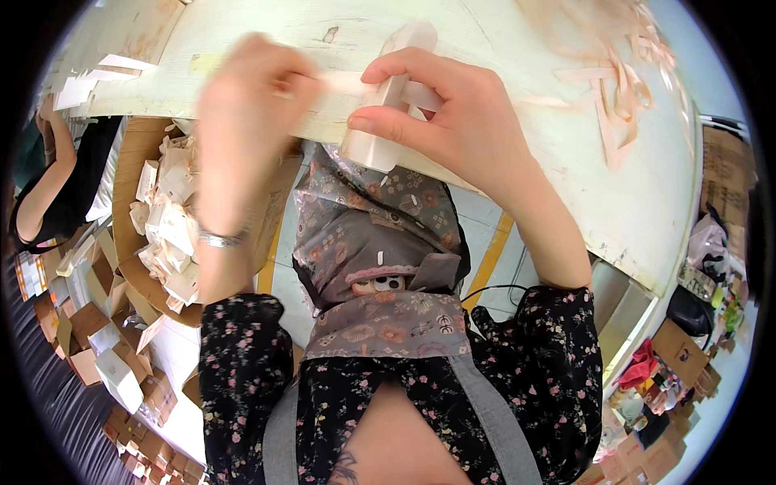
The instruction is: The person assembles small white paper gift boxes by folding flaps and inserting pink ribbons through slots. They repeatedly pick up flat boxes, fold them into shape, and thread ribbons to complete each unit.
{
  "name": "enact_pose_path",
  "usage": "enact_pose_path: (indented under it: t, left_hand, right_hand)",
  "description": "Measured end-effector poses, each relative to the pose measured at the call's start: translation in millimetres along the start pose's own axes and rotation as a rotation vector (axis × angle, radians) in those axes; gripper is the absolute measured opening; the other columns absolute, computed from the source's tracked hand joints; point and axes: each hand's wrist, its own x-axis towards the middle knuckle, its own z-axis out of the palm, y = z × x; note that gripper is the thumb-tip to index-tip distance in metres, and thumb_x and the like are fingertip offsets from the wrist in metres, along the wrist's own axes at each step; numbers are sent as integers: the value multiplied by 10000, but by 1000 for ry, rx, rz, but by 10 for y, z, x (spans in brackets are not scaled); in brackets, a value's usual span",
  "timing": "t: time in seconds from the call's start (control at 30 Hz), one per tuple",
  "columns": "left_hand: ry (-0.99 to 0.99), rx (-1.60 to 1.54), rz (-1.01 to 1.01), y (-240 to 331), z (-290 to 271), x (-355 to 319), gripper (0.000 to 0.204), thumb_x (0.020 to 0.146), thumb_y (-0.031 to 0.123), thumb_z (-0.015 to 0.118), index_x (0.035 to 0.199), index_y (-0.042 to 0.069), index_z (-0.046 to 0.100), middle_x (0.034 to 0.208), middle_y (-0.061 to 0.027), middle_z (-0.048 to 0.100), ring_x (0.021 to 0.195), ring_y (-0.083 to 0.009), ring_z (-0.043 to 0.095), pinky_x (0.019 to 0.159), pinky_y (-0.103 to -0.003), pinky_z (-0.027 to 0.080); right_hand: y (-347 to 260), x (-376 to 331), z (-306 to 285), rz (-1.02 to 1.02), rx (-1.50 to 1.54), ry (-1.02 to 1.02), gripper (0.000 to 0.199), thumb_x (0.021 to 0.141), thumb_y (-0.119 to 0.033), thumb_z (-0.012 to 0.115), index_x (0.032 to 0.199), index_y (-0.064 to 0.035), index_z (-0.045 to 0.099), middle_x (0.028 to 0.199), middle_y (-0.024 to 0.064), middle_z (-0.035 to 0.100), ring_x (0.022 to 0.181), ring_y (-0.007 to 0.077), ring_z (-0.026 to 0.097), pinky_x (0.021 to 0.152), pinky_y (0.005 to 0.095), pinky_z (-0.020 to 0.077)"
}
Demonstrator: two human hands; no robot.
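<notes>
Bright, diffuse light falls on the pale tabletop (618,194), with motion blur across the left hand (255,101), a crisper right hand (461,101), partly smeared strips (635,87) to its right, and fisheye curvature ending in a black rim well beyond both hands.

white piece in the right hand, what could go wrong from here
The pale strip running between the blurred left hand and the white piece might crease or tear if pulled too hard. The right hand pinches that piece near the edge of the table, so a loosened grip could drop it.
</notes>
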Motion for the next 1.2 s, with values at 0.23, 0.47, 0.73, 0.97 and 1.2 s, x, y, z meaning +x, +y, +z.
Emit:
enact_pose_path:
  t: [0.23, 0.47, 0.73, 0.97, 1.2]
  left_hand:
    - [-84, -1392, 58, -615, -1073, 241, 323, 924, 192, 480, 1153, -22, 562, 1174, -151, 579, 1072, -264, 578, 960, -411, 426]
    - [-67, -670, 218, 684, -416, 286, 371, 843, 52, 606, 1205, 21, 533, 1229, -140, 533, 1112, -225, 532, 973, -359, 416]
    - [114, -178, 277, 619, 169, 159, 293, 789, 67, 633, 1074, 3, 617, 977, -110, 618, 783, -306, 595, 681, -375, 490]
    - [-176, -954, -246, 419, 167, 237, 200, 872, 137, 615, 1007, 2, 672, 791, -77, 685, 745, -161, 651, 667, -285, 505]
    - [-207, -751, 192, 399, -36, 132, 111, 791, -3, 635, 887, 7, 691, 869, -55, 687, 785, -160, 642, 797, -280, 503]
  right_hand:
    - [-142, 98, -48, 120, -57, -30, 421, 721, -443, 761, 952, -101, 675, 595, 47, 605, 535, 213, 593, 507, 280, 456]
    - [-349, 163, -319, 169, 507, 236, 290, 871, -302, 672, 999, -44, 700, 550, -1, 576, 484, 56, 503, 481, 221, 418]
    - [-496, 259, -469, 213, 576, 185, 322, 936, -304, 576, 993, -19, 715, 525, -30, 490, 513, 31, 462, 475, 205, 363]
    - [-37, 220, -453, 395, 601, 205, 304, 881, -318, 639, 937, -33, 732, 617, -15, 560, 578, 42, 488, 517, 211, 376]
    - [231, -13, -571, -210, 746, -155, 228, 912, -165, 556, 888, -7, 718, 926, 70, 689, 852, 118, 616, 730, 274, 484]
